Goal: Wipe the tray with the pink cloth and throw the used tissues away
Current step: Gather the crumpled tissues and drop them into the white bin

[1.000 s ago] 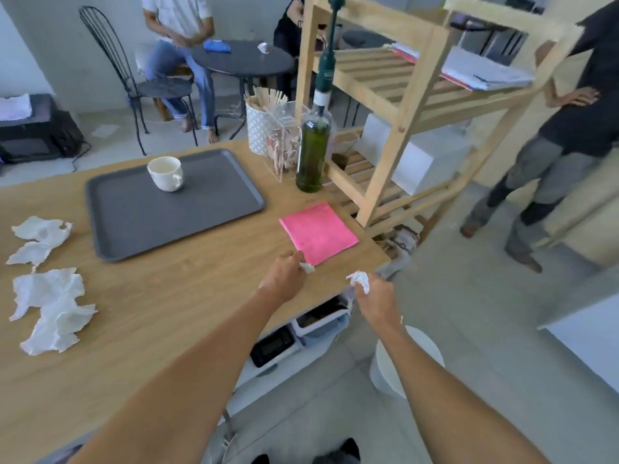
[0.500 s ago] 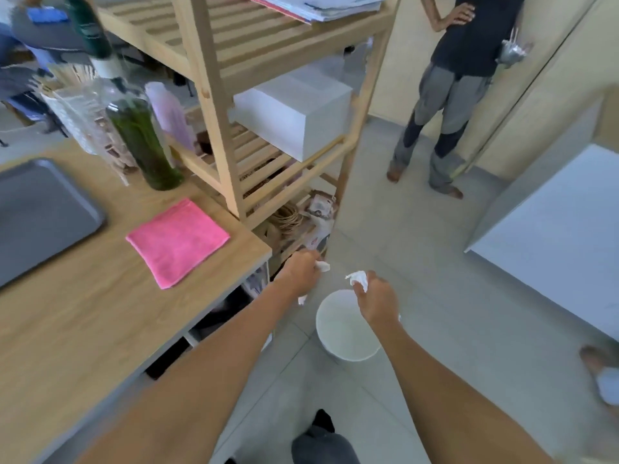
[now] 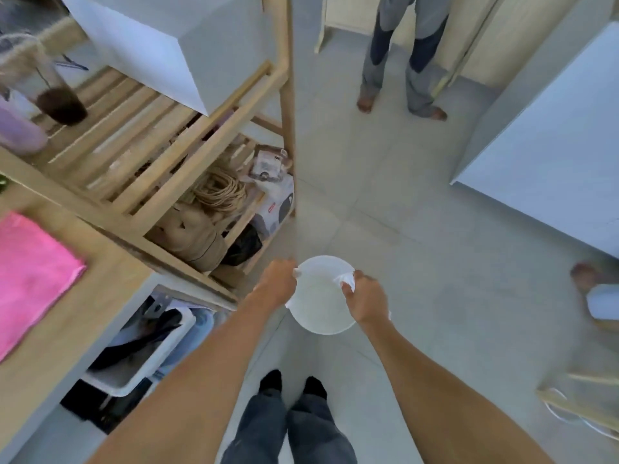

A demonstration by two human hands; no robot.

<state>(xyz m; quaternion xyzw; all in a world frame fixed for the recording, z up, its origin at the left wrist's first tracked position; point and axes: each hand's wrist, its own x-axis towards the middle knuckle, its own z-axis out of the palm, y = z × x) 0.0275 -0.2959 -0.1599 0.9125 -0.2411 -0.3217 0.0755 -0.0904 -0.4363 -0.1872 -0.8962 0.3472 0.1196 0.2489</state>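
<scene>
Holding crumpled tissue in the right hand and another scrap in the left hand, both fists closed above the white bin, disposal is underway; next, release, while pink cloth lies unused on the counter.

The view now tilts from the worktop down to the floor, where a white bin sits below both outstretched arms. The left hand, earlier at the edge of the pink cloth, is now over the bin's left rim, its tissue showing white at the fingers. The right hand has moved from beside the worktop to above the bin's right side, clutching a crumpled tissue. The tray and cup have left the view.
</scene>
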